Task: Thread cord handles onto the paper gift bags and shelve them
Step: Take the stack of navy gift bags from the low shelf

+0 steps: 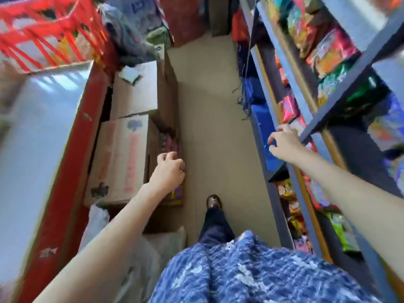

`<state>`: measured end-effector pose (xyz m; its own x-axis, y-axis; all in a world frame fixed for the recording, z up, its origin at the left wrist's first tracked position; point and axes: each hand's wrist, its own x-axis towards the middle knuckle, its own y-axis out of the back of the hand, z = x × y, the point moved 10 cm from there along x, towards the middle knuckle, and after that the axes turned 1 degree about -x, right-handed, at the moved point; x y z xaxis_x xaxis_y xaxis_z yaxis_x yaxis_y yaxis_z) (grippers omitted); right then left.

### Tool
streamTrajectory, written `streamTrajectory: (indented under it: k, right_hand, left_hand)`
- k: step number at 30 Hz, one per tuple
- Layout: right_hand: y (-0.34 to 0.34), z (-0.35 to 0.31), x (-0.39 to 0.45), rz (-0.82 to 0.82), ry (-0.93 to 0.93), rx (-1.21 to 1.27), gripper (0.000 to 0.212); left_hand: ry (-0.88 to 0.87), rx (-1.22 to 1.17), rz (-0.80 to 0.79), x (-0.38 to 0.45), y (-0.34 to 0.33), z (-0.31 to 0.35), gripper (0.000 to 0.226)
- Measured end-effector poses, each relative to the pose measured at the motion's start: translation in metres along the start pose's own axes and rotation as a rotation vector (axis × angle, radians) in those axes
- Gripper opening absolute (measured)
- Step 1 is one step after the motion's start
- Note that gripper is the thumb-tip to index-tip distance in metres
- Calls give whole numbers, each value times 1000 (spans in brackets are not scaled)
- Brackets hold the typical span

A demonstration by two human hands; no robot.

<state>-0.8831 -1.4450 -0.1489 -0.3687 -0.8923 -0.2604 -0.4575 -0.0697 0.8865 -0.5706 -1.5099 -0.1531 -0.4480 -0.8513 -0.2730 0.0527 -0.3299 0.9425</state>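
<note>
Blue paper gift bags (264,130) stand in a row on a low shelf of the rack at the right, and dark blue cords (244,99) hang off the bags further back. My right hand (284,143) is at the top edge of the nearest blue bag with thumb and fingers curled close together; blur hides whether they pinch the bag. My left hand (169,169) hovers with curled fingers over a stack of patterned purple bags (172,145) that leans against the cardboard boxes on the left. Nothing shows in that hand.
I stand in a narrow aisle with a beige floor (209,119). Cardboard boxes (122,154), a red-edged white cabinet (43,149) and a red basket (50,33) line the left. The grey shelf rack (341,84) on the right holds colourful packets. My foot (213,201) is ahead.
</note>
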Motion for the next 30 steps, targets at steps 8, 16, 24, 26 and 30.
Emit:
streamTrajectory:
  k: [8,16,24,26,30]
  right_hand:
    - [87,-62,246,94,-104,85,23]
    - [121,-95,522,56,-153,158,12]
    - [188,-170,766,49,-105,141,14]
    - [190,-182,826,42,-116,145,14]
    - [199,-194,932,49,-228,107,17]
  left_hand:
    - [-82,-52,109,268,134,-20,29]
    - [-136,98,63,527,194,-46,28]
    - [-104,-7,103,774,285,-95,27]
    - [-124,-1,70,839,295,-110,31]
    - [-179,-4,3,973,329,-135,42]
